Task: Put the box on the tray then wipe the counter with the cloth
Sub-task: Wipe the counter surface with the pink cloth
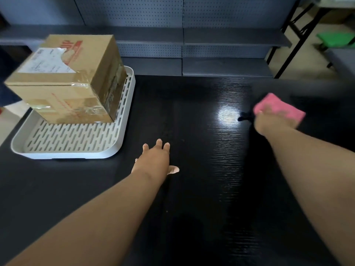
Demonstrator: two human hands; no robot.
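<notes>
A taped brown cardboard box point(65, 79) with a white label stands on the far part of the white slotted tray point(63, 140) at the left of the black counter point(192, 189). My left hand point(153, 160) lies flat on the counter, fingers spread, just right of the tray's near corner, holding nothing. My right hand point(269, 123) is out at the right, blurred, gripping a folded pink cloth point(278, 108) down at the counter surface; whether the cloth touches the counter I cannot tell.
Dark grey pegboard shelving point(182, 39) runs along the far edge of the counter. A black-framed stand point(294, 35) and something green point(336, 38) are beyond the right corner. A bright light reflection point(228, 114) shines on the counter left of the cloth.
</notes>
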